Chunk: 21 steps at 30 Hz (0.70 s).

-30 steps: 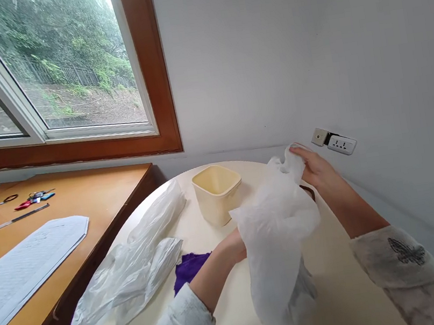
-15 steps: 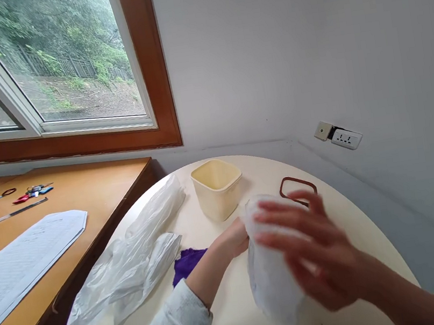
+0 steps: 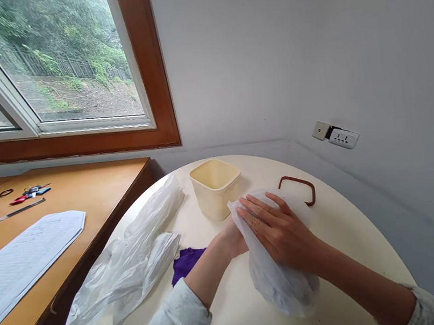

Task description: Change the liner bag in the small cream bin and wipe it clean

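A white plastic bag (image 3: 286,285) lies crumpled on the round cream table (image 3: 345,230). My right hand (image 3: 278,229) rests flat on top of it, fingers spread and pressing down. My left hand (image 3: 233,239) reaches to the bag's left edge; its fingers are hidden behind or inside the plastic, so only the wrist and heel show. Just beyond the bag stands an empty cream square container (image 3: 216,187). A brown rectangular ring (image 3: 299,188) lies on the table to its right.
Two more clear plastic bags (image 3: 133,256) sprawl over the table's left side, with a purple cloth (image 3: 186,262) beside my left forearm. A wooden desk (image 3: 94,191) to the left carries a paper sheet (image 3: 20,262), a pen (image 3: 14,213) and keys (image 3: 26,193). A wall socket (image 3: 341,137) sits at the right.
My right hand let go of the bag's raised top, swept down and now lies flat on the bag. The bag went from standing tall to flattened. My left arm stayed put.
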Motion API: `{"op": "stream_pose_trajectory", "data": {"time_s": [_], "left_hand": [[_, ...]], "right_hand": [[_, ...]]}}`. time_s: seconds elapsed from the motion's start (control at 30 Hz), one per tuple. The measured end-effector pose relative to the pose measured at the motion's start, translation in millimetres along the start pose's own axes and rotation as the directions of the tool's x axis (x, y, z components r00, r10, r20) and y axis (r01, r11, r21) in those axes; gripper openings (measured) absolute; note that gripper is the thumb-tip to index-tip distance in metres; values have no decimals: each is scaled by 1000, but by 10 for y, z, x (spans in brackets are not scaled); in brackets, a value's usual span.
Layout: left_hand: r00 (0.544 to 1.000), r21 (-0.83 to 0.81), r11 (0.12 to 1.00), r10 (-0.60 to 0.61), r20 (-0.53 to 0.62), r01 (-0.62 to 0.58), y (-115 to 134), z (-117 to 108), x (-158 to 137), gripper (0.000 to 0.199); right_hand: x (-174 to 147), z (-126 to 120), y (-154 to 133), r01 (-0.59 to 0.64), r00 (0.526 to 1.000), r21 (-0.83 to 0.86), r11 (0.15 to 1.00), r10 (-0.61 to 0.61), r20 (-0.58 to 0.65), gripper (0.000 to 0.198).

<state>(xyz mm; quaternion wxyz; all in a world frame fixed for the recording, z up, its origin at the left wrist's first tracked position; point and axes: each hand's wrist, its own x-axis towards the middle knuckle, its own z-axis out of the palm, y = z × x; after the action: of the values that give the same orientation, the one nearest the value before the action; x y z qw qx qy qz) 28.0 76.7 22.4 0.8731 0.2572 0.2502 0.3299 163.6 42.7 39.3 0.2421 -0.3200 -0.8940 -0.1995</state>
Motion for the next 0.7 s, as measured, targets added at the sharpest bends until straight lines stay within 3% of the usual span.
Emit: {"op": "stream_pose_trajectory", "data": {"time_s": [0.07,0.23,0.33,0.47,0.57,0.7], "left_hand": [[995,-173,982,-66,73,78,14,4,0,41],[994,-243,969,-24,107,50,14,-3,-8,44],[982,-131,991,37,184,-12,-6,-16,-23,56],[958,183,969,114,262,-165,-25,3,-65,58],[969,363,915,95,229,-175,-23,38,-93,46],[990,418,900,85,115,-125,-29,49,-90,41]], "right_hand": [[1,-2,30,-36,999,-13,999,36,-10,48],[-16,5,126,-105,994,-59,993,104,-13,47],[-24,-2,156,-166,986,-48,985,166,-5,44],[15,-62,170,-233,971,30,972,231,63,41],[64,-100,246,-267,961,71,961,261,91,36],[90,-101,443,-358,932,83,930,362,-30,31]]}}
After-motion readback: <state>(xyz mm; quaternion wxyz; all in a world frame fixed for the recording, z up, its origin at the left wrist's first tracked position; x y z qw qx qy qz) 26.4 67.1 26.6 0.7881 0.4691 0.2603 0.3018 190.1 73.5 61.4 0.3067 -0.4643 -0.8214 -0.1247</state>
